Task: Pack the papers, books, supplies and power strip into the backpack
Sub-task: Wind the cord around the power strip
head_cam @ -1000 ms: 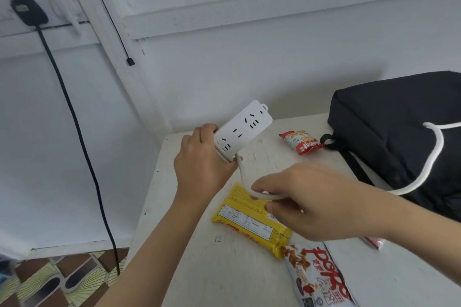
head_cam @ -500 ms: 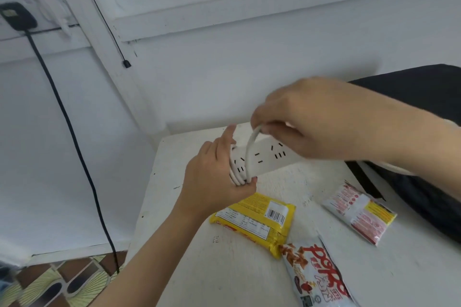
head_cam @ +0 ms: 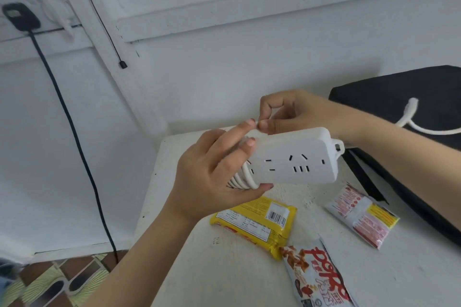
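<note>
A white power strip (head_cam: 294, 159) is held above the white table (head_cam: 249, 281), its sockets facing me. My left hand (head_cam: 212, 177) grips its left end, where several turns of the white cord (head_cam: 245, 177) are wound around it. My right hand (head_cam: 294, 114) is just behind the strip's top edge, pinching the cord between thumb and finger. The loose rest of the cord (head_cam: 409, 119) trails right over the black backpack (head_cam: 404, 97), which lies on the table at the right.
A yellow snack packet (head_cam: 259, 222), a white and red packet (head_cam: 361, 217) and a red-lettered packet (head_cam: 316, 279) lie on the table below my hands. A black cable (head_cam: 74, 137) hangs down the white wall at the left to the tiled floor.
The strip has been lifted and tilted toward me with more cord turns around its left end. My right hand has moved from in front of the strip to behind its top edge.
</note>
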`<action>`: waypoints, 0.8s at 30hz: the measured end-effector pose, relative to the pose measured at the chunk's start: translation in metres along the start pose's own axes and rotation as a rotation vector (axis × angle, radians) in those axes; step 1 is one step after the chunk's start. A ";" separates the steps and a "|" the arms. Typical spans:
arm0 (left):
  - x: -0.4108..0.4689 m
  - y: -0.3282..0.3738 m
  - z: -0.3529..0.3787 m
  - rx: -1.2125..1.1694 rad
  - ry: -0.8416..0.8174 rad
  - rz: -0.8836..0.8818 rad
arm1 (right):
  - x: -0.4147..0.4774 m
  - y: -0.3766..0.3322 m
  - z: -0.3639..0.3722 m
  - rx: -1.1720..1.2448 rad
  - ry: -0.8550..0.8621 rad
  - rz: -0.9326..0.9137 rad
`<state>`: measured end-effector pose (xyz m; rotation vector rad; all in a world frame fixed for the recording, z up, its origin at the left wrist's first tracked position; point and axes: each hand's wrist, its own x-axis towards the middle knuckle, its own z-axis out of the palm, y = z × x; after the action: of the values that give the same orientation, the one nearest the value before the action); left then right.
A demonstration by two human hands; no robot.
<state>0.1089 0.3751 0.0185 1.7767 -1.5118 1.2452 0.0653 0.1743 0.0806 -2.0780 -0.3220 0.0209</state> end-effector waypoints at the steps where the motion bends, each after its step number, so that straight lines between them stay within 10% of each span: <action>1: 0.000 0.002 -0.001 -0.025 -0.001 -0.031 | 0.001 0.007 0.005 0.002 -0.008 0.003; 15: -0.003 -0.017 -0.013 0.050 -0.057 -0.752 | -0.039 0.037 0.022 -1.237 0.169 -0.005; 24: -0.016 -0.024 -0.002 0.104 -0.107 -1.029 | -0.041 0.038 0.006 -1.194 0.258 0.191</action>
<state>0.1315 0.3911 0.0098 2.2327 -0.3851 0.6882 0.0332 0.1516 0.0409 -3.2351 0.0781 -0.4143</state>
